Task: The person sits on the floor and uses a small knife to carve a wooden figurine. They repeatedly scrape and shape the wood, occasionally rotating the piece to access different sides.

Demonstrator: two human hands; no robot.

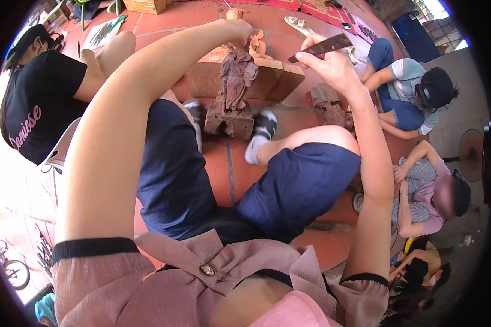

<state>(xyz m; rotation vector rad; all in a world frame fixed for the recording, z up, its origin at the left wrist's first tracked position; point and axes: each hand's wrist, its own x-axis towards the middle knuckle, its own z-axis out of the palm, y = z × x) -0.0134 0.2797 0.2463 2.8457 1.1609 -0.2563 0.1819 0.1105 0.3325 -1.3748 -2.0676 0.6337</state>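
Note:
Between my feet a dark brown carved figure in draped robes [238, 79] stands upright on a rough blocky base [229, 121]. My left hand [240, 32] bends over at the figure's top; its fingers are hidden behind the wrist, so I cannot tell whether they grip it. To the right of the figure, my right hand [333, 66] is raised and closed around a flat dark strip like a scraper blade [327, 46]. The strip is apart from the figure.
Behind the figure lies a wooden block [278, 80] with a paler orange carving [261, 44]. A brown carved piece [326, 101] rests on the tiles by my right knee. People sit close on the left [43, 98] and right [414, 87]. Sandals [298, 24] lie farther off.

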